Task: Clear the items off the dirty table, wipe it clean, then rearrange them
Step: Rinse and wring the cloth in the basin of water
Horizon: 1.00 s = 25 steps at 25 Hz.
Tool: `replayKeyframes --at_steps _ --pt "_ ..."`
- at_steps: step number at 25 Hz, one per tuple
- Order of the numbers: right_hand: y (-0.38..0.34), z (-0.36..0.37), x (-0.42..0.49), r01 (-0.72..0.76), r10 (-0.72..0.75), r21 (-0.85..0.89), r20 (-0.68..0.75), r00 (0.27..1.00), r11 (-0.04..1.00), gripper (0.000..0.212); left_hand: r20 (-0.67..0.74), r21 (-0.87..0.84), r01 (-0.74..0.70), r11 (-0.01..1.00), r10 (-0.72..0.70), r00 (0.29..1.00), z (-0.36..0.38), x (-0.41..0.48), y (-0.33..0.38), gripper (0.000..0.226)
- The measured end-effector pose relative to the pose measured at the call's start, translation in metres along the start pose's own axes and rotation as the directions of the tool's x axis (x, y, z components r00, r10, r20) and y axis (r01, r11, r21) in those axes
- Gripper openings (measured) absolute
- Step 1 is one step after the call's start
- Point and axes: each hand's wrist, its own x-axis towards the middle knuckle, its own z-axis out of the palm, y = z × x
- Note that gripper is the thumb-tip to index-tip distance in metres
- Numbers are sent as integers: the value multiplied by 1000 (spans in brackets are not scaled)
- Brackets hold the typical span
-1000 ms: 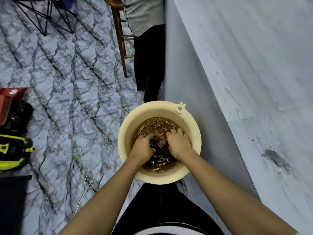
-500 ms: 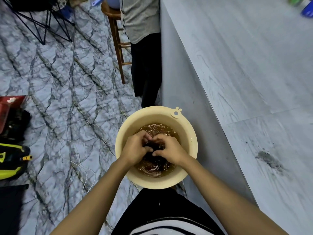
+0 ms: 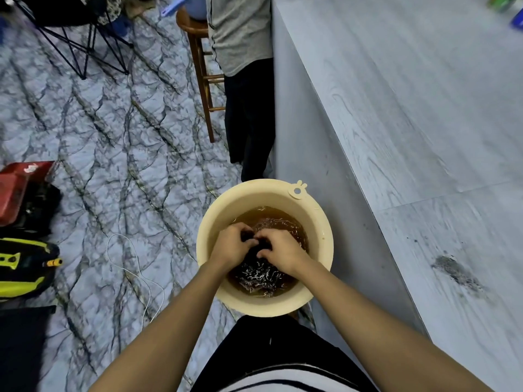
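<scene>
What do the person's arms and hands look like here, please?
The left hand and right hand are bare and ungloved. The forearms show no sleeves, watch or bracelet up to the frame's edge. A black-and-white striped top shows below.

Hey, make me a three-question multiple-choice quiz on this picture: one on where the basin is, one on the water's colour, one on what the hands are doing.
1. Where does the basin stand?
A. on a shelf
B. on the floor beside the table
C. on a lap

2. What colour is the water in it?
A. clear
B. blue
C. brown

3. What are the left hand and right hand doing?
A. both gripping the dark cloth in the water
B. hanging empty
C. pointing upward

Answers:
1 B: marbled floor shows around it, and the table's side rises next to it.
2 C: the water looks murky brown against the basin's cream wall.
3 A: the fingers of both hands curl into the cloth.
</scene>
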Motion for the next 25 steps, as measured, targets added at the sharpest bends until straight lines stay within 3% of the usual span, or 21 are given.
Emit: replayKeyframes --at_steps 2,5,7,9,11,13,15,17,20,23,25 --pt "4 10 3 -5 13 -129 59 998 992 41 -4 73 56 996 -56 998 11 6 -5 21" --pt "13 7 8 -28 38 -288 28 999 957 37 -38 127 122 984 -118 992 16 7 -10 19" --pt "16 3 11 -79 78 -180 -13 997 980 39 10 14 103 995 -103 995 15 6 -10 21" --pt "16 0 11 -68 71 76 -26 997 995 45 98 -180 34 983 -16 995 11 3 -7 20" --pt "14 -2 11 -31 34 223 -12 999 974 34 130 -280 -45 959 85 988 3 2 -6 19" --pt "17 -7 11 -47 48 135 -1 999 990 19 109 -337 -92 937 136 985 -5 0 -5 20" --pt "19 -14 10 -94 100 -75 71 992 993 20 68 -417 -94 904 134 989 -11 -2 -5 26" --pt "19 -17 10 -135 153 -145 123 981 980 23 23 -476 -74 876 97 995 -14 -4 -5 32" --pt "13 -20 9 -150 147 39 71 987 988 24 23 -323 -49 945 60 998 -19 -2 -4 37" --pt "10 -20 7 -55 61 150 -34 998 987 24 246 -59 -66 996 78 966 -21 -2 1 40" --pt "9 -18 6 -13 27 212 -61 998 977 31 291 166 -140 976 88 953 -14 -4 5 41"
